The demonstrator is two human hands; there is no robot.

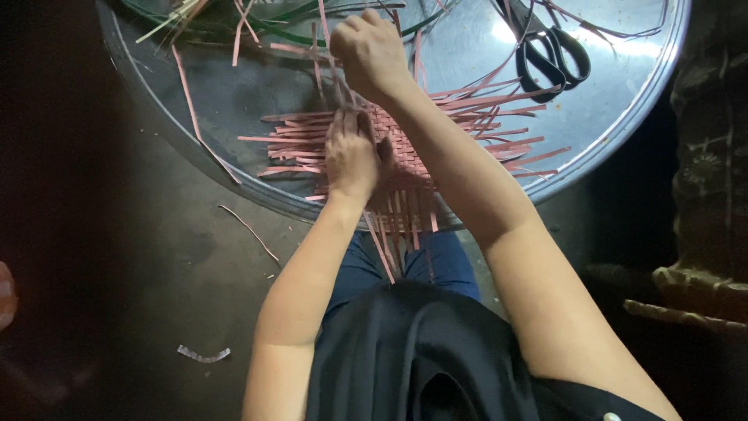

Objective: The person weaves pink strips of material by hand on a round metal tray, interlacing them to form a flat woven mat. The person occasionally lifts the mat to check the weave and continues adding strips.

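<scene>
A small square of pink woven mat (397,156) lies on the round metal tray (623,117), its middle already interlaced, while long loose strips (499,148) stick out on every side, so most of the weave looks unfinished. The left hand (352,156) presses flat on the mat, grip released. The right hand (371,51), at 12 o'clock from it, is clenched on one strip. Black scissors (549,54) rest at 2 o'clock. No packages, labels or signs show.
</scene>
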